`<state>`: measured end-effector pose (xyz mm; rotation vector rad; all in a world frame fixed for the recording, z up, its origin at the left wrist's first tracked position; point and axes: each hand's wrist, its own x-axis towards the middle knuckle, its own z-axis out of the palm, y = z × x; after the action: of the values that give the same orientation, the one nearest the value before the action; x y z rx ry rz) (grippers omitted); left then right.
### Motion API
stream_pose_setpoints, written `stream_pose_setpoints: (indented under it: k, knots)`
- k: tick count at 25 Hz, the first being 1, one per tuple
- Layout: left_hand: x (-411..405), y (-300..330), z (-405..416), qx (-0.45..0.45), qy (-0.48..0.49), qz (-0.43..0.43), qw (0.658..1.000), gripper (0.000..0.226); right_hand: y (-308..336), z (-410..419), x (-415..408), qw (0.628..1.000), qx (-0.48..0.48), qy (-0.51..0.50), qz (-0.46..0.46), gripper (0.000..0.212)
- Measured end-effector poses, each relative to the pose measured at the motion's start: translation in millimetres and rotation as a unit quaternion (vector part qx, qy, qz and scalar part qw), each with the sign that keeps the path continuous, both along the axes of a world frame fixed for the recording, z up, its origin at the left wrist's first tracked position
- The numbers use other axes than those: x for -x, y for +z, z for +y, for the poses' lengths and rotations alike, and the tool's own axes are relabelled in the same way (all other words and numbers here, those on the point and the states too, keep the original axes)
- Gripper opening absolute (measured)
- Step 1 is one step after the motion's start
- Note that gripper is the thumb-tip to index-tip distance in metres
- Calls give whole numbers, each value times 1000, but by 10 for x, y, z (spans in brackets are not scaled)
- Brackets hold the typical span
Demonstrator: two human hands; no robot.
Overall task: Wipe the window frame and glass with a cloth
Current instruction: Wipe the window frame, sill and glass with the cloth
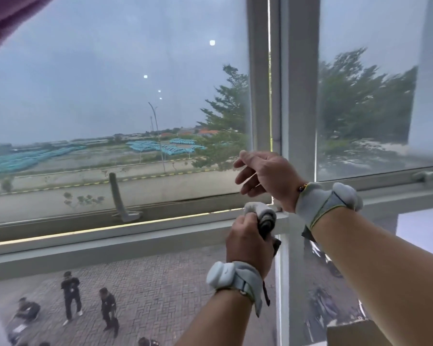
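Landmark: white vertical mullion [301, 101] between the two panes; every place below told against it
Cloth: rolled white-and-grey cloth [263, 217] just left of the mullion's foot, pressed at the corner where the horizontal frame rail [140, 227] meets it; upper end of the roll touching or nearly touching the rail, which of the two not clear
Left hand: left hand [250, 243] clamped round the cloth, fingers wrapped, knuckles toward the camera; below the rail and just left of the mullion; grey wrist strap with a white pod behind it
Right hand: right hand [265, 173] holding nothing, fingers loosely spread and pointing left; above the cloth, across the lower corner of the left glass pane [105, 83], wrist crossing in front of the mullion; contact with glass or frame not tellable
Hands together or apart: apart, right above left, near each other
Long axis of the work: rail running leftward and slightly downward away from the mullion; mullion running straight up
Way the unwiped frame lies: most of the rail's length off to the left of the cloth; window handle [121, 198] standing on that run, well left of the mullion
Nearer hand: left, already on the corner with the cloth; right hand free, likely to brace
Judgement: next stroke probably a leftward drag along the rail, or upward along the mullion; handle a likely snag on the leftward run
Right glass pane: right glass pane [365, 96] beyond the mullion, no hand on it
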<state>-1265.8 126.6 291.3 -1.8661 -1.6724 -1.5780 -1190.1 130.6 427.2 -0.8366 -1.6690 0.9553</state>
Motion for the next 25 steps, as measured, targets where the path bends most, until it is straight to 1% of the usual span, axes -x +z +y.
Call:
stream_pose_setpoints:
  k: [5, 9, 11, 14, 15, 17, 18, 19, 20, 22, 25]
  knots:
    - [-521, 24, 169, -12, -21, 9, 1000, 16, -21, -10, -437, 1000, 3, -23, 12, 38]
    - [-623, 125, 130, 1, -38, -29, 999, 15, -110, -36, -609, 998, -7, -54, 18, 35]
    - [-492, 179, 31, 25, -61, -102, 993, 7, -204, -67, -646, 996, -30, -86, 9, 30]
    - [-147, 209, -120, 88, -90, -238, 963, 17, -416, -86, -615, 991, -53, -118, -12, 28]
    - [10, 205, -190, 93, -99, -284, 949, 18, -483, -96, -560, 992, -54, -117, -14, 26]
    - [348, 204, -376, 82, -135, -389, 908, 16, -613, -131, -374, 993, -58, -101, -30, 21]
    - [517, 198, -474, 77, -151, -426, 889, 13, -673, -145, -268, 993, -62, -90, -46, 18]
    - [671, 201, -593, 71, -164, -447, 876, 10, -734, -156, -173, 993, -66, -78, -59, 14]
    - [898, 193, -716, 55, -155, -450, 878, 6, -788, -164, -26, 994, -66, -58, -67, 11]
    - [1349, 175, -904, 26, -109, -439, 892, 9, -872, -143, 197, 995, -57, -34, -73, 8]
    - [2303, 163, -1241, -17, 23, -422, 906, 10, -881, -126, 681, 995, -42, 27, -85, 7]
